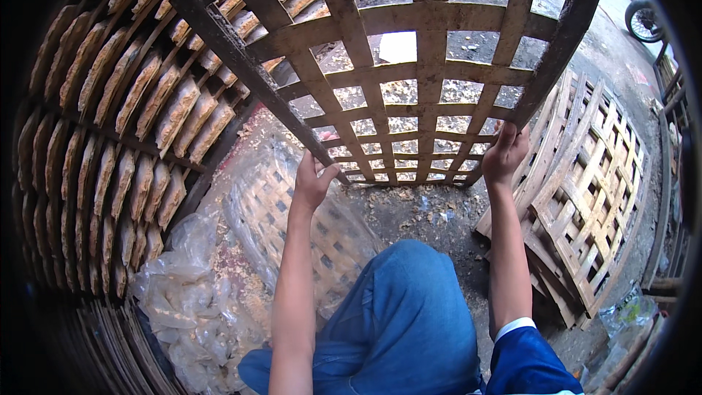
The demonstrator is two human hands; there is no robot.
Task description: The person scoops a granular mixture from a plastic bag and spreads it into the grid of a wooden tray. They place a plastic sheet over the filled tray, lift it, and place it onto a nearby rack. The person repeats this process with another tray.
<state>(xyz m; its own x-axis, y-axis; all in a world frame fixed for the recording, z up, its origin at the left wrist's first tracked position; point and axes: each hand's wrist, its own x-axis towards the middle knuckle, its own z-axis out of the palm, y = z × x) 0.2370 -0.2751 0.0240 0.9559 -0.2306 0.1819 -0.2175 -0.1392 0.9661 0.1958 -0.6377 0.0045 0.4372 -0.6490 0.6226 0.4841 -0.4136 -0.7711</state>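
Note:
A dark woven slat lattice rack (431, 47) with a solid frame stands raised in front of me, its far end high and its lower end near the ground. My left hand (314, 180) is closed around the frame's left side near the bottom. On the opposite side my right hand (506, 155) grips the frame, fingers partly hidden behind it. Through the gaps I see crumbs on the ground. Right beside my right forearm lies a stack of similar lattice racks (585, 197). Below my left hand, another lattice rack (274, 208) lies under clear plastic sheeting.
At left, tall rows of rough-edged, orange-brown slabs (150, 95) rest on tiered racks. Crumpled clear plastic (186, 307) lies below them. My bent knee (409, 300) fills the lower middle. Pale crumbs (395, 212) litter the ground. A motorcycle wheel (644, 20) stands at far right.

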